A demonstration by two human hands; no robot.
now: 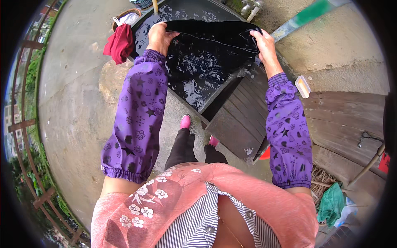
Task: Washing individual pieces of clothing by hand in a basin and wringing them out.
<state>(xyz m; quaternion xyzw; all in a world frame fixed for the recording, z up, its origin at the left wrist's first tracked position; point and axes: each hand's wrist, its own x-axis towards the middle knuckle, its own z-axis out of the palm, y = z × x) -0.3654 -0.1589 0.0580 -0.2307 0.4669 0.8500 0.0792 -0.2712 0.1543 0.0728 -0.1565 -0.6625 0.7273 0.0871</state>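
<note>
Stretched between my two hands is a wet black cloth (215, 32), its upper edge raised and its lower part hanging toward the water. My left hand (160, 39) pinches its left end, and my right hand (266, 48) grips the bunched right end. Beneath it lies a dark rectangular wash tank (226, 91), filled with water that shows foam or bright reflections. I cannot make out which garment the cloth is, or where its lower edge ends. Purple patterned sleeve covers are on both forearms.
A dark slatted board (240, 111) slopes from the tank's near right side. A red cloth (120, 44) hangs at the left rim beside a basket (122, 18). Taps (251, 7) stand at the back, near a green-and-white pipe (308, 20). A soap box (303, 87) sits right.
</note>
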